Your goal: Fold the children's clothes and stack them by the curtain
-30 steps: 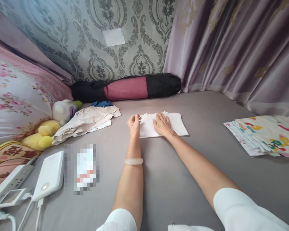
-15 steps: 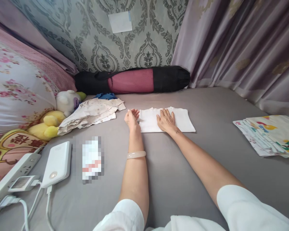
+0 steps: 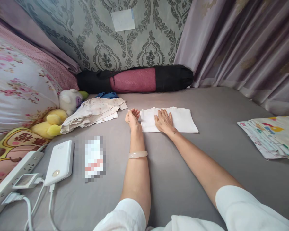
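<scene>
A folded white cloth (image 3: 184, 119) lies flat on the grey bedsheet in front of me. My right hand (image 3: 164, 120) rests palm down on its left half, fingers stretched out and a little apart. At the cloth's left edge stands my left hand (image 3: 133, 119) on its side, palm turned toward the cloth. Its fingers are loosely curved with nothing seen in them. Whether the left hand touches the edge I cannot tell. A pale bangle (image 3: 138, 154) circles my left forearm.
Pale patterned cloths (image 3: 93, 112) lie left, beside plush toys (image 3: 69, 101). A power bank (image 3: 59, 162) and power strip (image 3: 16, 173) with cables sit nearer left. Folded colourful cloths (image 3: 272, 134) lie right. A black and red rolled bag (image 3: 135, 79) lies along the wall.
My right hand has slid slightly left across the white cloth. My left hand keeps its place at the edge. The view has shifted a little.
</scene>
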Action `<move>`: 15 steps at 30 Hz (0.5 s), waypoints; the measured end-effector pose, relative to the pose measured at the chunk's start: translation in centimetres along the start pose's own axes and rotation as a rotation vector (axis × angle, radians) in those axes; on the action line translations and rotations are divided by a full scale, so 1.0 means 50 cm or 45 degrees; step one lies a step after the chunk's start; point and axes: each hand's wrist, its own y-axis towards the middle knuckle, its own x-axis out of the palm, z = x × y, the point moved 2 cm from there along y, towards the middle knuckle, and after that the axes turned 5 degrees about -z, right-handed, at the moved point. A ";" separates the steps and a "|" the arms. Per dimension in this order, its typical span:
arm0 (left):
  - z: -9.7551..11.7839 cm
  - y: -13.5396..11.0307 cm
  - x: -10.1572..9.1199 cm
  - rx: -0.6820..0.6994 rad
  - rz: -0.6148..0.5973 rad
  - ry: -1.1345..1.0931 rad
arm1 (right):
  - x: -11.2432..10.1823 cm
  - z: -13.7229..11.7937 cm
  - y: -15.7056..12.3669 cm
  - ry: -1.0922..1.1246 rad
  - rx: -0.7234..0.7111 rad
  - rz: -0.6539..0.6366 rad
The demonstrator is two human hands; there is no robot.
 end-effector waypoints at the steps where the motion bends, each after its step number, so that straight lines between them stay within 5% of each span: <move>1: 0.000 0.000 0.000 -0.001 0.001 0.002 | -0.001 -0.001 0.000 0.001 0.001 -0.007; 15: 0.007 0.007 -0.003 0.029 0.003 -0.025 | 0.000 -0.054 -0.014 0.043 -0.104 -0.021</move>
